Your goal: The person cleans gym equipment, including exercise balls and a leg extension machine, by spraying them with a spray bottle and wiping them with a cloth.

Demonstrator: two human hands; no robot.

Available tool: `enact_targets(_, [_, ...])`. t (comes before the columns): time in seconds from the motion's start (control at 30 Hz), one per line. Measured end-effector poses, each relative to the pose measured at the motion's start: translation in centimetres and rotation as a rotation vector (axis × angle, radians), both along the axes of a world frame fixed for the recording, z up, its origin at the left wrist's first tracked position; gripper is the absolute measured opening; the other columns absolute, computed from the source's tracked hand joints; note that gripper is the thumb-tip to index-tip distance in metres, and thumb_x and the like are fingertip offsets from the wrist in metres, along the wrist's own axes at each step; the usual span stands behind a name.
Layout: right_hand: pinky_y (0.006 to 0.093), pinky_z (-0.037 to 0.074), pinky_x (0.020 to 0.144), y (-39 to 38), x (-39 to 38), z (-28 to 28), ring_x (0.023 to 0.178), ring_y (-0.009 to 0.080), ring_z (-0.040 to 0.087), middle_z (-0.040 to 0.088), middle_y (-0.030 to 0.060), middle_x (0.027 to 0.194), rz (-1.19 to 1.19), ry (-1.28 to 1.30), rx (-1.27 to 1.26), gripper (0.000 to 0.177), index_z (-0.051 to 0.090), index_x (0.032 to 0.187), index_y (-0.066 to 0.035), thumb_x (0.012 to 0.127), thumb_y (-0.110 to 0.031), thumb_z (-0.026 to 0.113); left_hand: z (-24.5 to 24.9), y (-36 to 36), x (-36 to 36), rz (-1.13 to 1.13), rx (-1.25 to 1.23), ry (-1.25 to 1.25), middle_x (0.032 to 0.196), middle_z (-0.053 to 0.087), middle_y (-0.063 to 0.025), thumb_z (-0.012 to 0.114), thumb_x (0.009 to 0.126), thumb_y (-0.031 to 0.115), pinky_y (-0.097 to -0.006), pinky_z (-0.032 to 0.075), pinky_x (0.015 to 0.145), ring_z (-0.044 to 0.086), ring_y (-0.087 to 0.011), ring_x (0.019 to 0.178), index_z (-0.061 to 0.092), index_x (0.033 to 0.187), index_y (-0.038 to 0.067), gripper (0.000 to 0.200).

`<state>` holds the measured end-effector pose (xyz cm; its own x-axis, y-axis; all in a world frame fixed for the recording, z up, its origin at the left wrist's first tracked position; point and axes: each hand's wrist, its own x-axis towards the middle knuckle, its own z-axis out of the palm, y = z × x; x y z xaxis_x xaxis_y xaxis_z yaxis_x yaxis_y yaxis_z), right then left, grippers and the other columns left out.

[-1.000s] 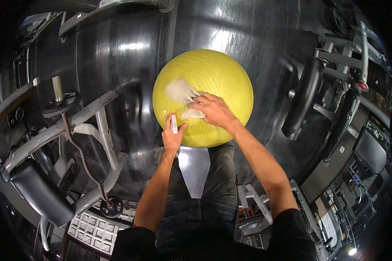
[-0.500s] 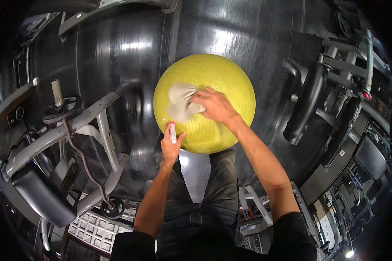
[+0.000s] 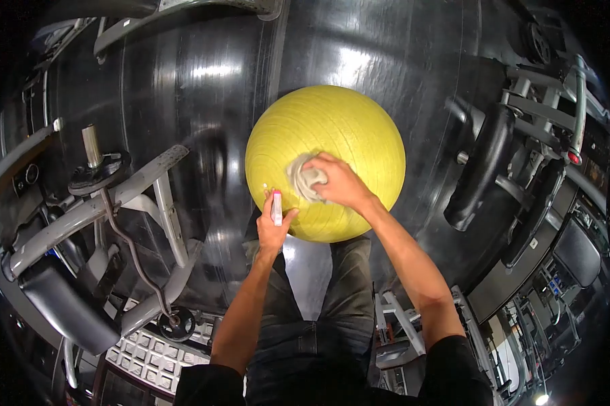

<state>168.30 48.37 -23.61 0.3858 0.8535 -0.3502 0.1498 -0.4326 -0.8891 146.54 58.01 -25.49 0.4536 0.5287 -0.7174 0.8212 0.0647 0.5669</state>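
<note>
A large yellow exercise ball (image 3: 345,128) rests on the dark floor in front of my legs. Against its upper surface, left of the middle, my right hand (image 3: 337,181) grips a crumpled whitish cloth (image 3: 307,178). My left hand (image 3: 274,227) lies at the ball's lower left edge, its thumb towards the ball. A small white item with a pink end (image 3: 276,210) is held in that hand, lying along the fingers. The cloth and the left hand are a short distance apart.
A grey-framed bench with a black pad (image 3: 68,308) and a curled bar (image 3: 130,243) stands at the left. On the right is gym equipment with a black roller pad (image 3: 482,166). A grey frame (image 3: 183,8) crosses the top left of the dark floor (image 3: 203,101).
My right hand has moved slightly right and down with the cloth, which is now more bunched. The ball and my left hand appear slightly further right.
</note>
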Motion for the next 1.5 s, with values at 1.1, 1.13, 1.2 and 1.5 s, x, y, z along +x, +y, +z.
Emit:
enact_targets(1.1, [0.0374,0.054,0.082,0.7,-1.9,0.4,0.101,0.0259,0.062,0.062,0.0070,0.116,0.108,-0.355,-0.066,0.036,0.069,0.111,-0.022,0.077,-0.011,0.061,-1.1,-0.3,-1.6,-0.015,0.114,-0.072,0.140,0.038,-0.0271,0.081,0.073,0.024,-0.0372,0.043,0.101,0.046,-0.0345,0.126,0.043,0.135,0.001,0.077])
enact_targets(1.13, [0.0374,0.054,0.082,0.2,-2.7,0.6,0.101,0.0259,0.062,0.062,0.0070,0.116,0.106,-0.353,-0.069,0.036,0.069,0.111,-0.022,0.077,-0.011,0.061,-0.8,-0.2,-1.3,-0.025,0.106,-0.073,0.139,0.038,-0.0273,0.081,0.073,0.025,-0.0371,0.043,0.101,0.046,-0.0346,0.126,0.043,0.135,0.001,0.077])
enact_targets(1.2, [0.0366,0.054,0.082,-0.6,-3.7,0.9,0.107,0.0214,0.058,0.061,0.0011,0.115,0.548,-0.595,-0.044,0.041,0.068,0.111,-0.026,0.073,-0.010,0.066,-0.6,-0.3,-1.1,0.002,0.050,-0.008,0.139,0.039,-0.0270,0.081,0.072,0.026,-0.0370,0.043,0.101,0.045,-0.0343,0.126,0.043,0.135,0.001,0.077])
enact_targets(1.5, [0.0385,0.051,0.081,-3.5,-0.1,0.6,0.096,0.0329,0.060,0.058,0.0134,0.108,-0.525,-0.544,-0.336,0.046,0.064,0.115,-0.018,0.072,-0.002,0.066,0.0,0.3,6.1,-0.013,0.217,0.005,0.135,0.049,-0.0210,0.080,0.073,0.030,-0.0361,0.041,0.101,0.050,-0.0321,0.124,0.049,0.132,0.005,0.072])
